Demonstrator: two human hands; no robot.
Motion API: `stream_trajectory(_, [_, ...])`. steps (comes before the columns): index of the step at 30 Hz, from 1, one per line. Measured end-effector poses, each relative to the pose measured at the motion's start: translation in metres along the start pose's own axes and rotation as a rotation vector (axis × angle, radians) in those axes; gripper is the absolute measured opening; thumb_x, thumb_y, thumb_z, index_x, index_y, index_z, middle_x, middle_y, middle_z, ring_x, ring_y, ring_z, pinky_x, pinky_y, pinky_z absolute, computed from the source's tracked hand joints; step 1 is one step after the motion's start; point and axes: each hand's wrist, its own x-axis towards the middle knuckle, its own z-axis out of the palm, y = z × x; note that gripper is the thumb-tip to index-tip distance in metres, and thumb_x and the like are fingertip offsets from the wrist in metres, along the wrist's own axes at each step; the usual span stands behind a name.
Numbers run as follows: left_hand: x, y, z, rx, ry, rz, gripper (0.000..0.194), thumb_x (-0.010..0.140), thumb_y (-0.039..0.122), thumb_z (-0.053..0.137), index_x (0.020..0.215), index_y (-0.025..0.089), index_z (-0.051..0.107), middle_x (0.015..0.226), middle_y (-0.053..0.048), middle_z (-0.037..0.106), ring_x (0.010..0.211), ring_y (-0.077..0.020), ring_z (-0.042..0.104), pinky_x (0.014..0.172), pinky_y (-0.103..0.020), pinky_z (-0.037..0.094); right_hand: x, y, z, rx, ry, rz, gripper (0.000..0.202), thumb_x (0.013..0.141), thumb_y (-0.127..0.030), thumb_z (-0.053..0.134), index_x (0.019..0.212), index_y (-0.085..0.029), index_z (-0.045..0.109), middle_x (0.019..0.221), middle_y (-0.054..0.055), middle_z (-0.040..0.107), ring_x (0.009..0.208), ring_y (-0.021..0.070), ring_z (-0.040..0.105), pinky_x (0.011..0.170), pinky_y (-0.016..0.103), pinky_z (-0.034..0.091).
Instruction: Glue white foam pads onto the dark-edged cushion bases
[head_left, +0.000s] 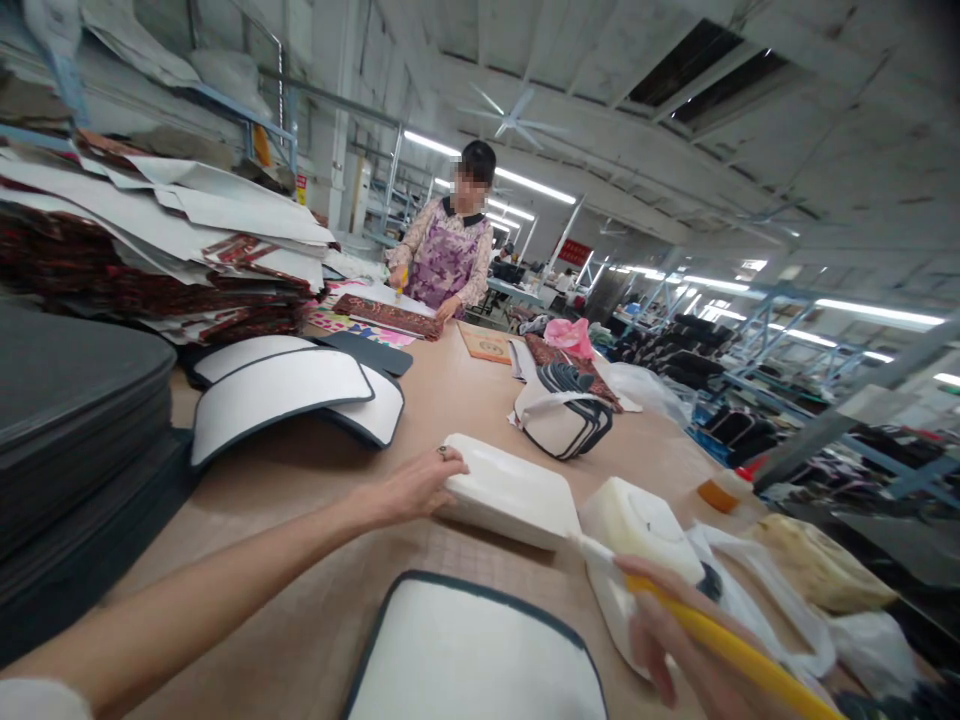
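Dark grey foam sheets (pixel 67 430) were stacked at the left edge of the frame, with patterned fabric and white card (pixel 157 250) piled above them in the upper left. Just right of these, white panels with dark edging (pixel 277 395) lay fanned on the tan worktable (pixel 315 590). From the lower left the left hand (pixel 416 485) stretched to the middle of the frame, its fingers resting on the near end of a white tray-like piece (pixel 510 490), steadying it rather than gripping it. At the bottom centre another dark-edged white panel (pixel 480 655) lay directly before the wearer. Behind, at the table's far end in the upper centre, a co-worker (pixel 450 250) bent over a strip of patterned cloth. In the lower right the right hand (pixel 682 640) was closed around a yellow-handled brush (pixel 720 640), whose pale tip reached toward the gap between the tray-like piece and a white tub (pixel 637 520) beside it. The work looked to be a brushing or gluing step, with the brush being loaded or about to meet a surface; the next stroke would call for a steady left hand and a level brush.
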Motion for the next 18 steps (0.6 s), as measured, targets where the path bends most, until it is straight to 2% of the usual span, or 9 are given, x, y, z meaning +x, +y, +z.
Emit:
stream_trajectory(2, [0.024,-0.018,0.002,0.019,-0.04,0.032,0.037,0.072,0.012,0.07,0.105,0.015,0.054,0.113,-0.009,0.051,0.104,-0.022,0.048,0.09,-0.029,0.037,0.039,0.002,0.02,0.054,-0.062,-0.104,0.045,0.087,-0.049,0.037,0.123,-0.025,0.051,0.071,0.002,0.064,0.046,0.0155,0.056,0.047,0.029,0.048])
stream_trajectory(3, [0.031,-0.025,0.002,0.027,-0.066,0.05,0.033,0.071,0.014,0.072,0.1,0.015,0.056,0.109,-0.007,0.053,0.1,-0.0211,0.049,0.088,-0.027,0.038,0.057,0.006,0.029,0.021,-0.092,-0.167,0.044,0.087,-0.044,0.036,0.124,-0.024,0.05,0.077,0.003,0.065,0.056,0.0173,0.06,0.056,0.032,0.05])
stream_trajectory(5, [0.039,-0.037,0.001,0.037,-0.109,0.087,0.026,0.072,0.019,0.072,0.092,0.016,0.057,0.101,-0.005,0.056,0.094,-0.0192,0.052,0.081,-0.025,0.039,0.085,0.017,0.042,-0.146,-0.101,-0.28,0.042,0.083,-0.036,0.042,0.122,-0.023,0.053,0.089,0.007,0.065,0.078,0.0222,0.062,0.074,0.039,0.048])
stream_trajectory(7, [0.042,-0.044,-0.001,0.041,-0.138,0.123,0.019,0.074,0.02,0.071,0.087,0.016,0.058,0.094,-0.003,0.057,0.087,-0.0173,0.053,0.077,-0.023,0.039,0.103,0.032,0.047,-0.333,-0.085,-0.346,0.044,0.077,-0.031,0.051,0.12,-0.023,0.055,0.099,0.009,0.063,0.089,0.0258,0.059,0.082,0.043,0.045])
stream_trajectory(10, [0.046,-0.048,-0.006,0.05,-0.167,0.171,0.01,0.076,0.018,0.068,0.075,0.016,0.058,0.088,-0.001,0.059,0.081,-0.0153,0.054,0.071,-0.021,0.039,0.115,0.052,0.046,-0.44,-0.102,-0.392,0.049,0.072,-0.024,0.056,0.122,-0.023,0.054,0.101,0.009,0.062,0.092,0.0265,0.058,0.083,0.041,0.045])
stream_trajectory(13, [0.048,-0.045,-0.008,0.079,-0.182,0.204,0.012,0.075,0.014,0.068,0.067,0.016,0.058,0.083,0.0,0.061,0.077,-0.0153,0.054,0.067,-0.021,0.038,0.12,0.067,0.042,-0.423,-0.155,-0.415,0.048,0.076,-0.018,0.05,0.123,-0.025,0.052,0.101,0.008,0.062,0.093,0.024,0.058,0.083,0.037,0.046])
stream_trajectory(18, [0.044,-0.035,-0.008,0.168,-0.183,0.219,0.015,0.079,0.004,0.055,0.068,0.014,0.061,0.072,-0.002,0.061,0.067,-0.0164,0.053,0.057,-0.025,0.034,0.123,0.073,0.035,-0.402,-0.189,-0.368,0.042,0.082,-0.024,0.043,0.124,-0.025,0.051,0.101,0.009,0.062,0.092,0.0241,0.06,0.082,0.038,0.046])
